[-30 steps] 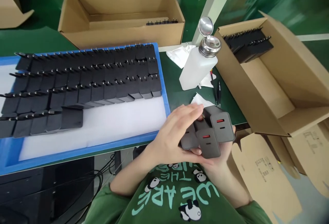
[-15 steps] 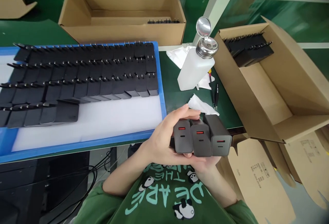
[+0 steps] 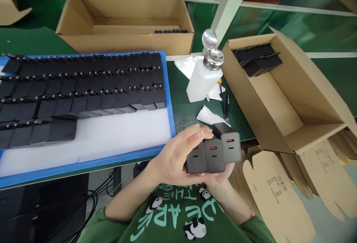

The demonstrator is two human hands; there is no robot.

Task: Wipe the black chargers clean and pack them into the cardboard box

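Three black USB chargers [image 3: 214,156] stand side by side in my two hands, their port faces toward me, each with a red USB slot and a small slot below. My left hand [image 3: 174,157] wraps round them from the left, fingers over the top and thumb side underneath. Below and to the right, my right hand [image 3: 220,178] supports them, its fingers mostly hidden behind the chargers. The right-hand charger [image 3: 231,147] sits a little higher than the other two. To the left, a blue-rimmed tray [image 3: 170,116] holds rows of similar chargers [image 3: 92,101] with metal prongs up.
A white pump bottle [image 3: 203,81] with its lid up stands beside white wipes [image 3: 209,116] and black tweezers [image 3: 228,106]. An open carton [image 3: 125,44] at the back and another carton [image 3: 259,113] at right contain some chargers. Flattened cardboard [image 3: 279,194] lies lower right.
The right-hand charger has turned so its port face points more squarely at me. My left fingers have moved over the top of the left charger. The view has shifted slightly.
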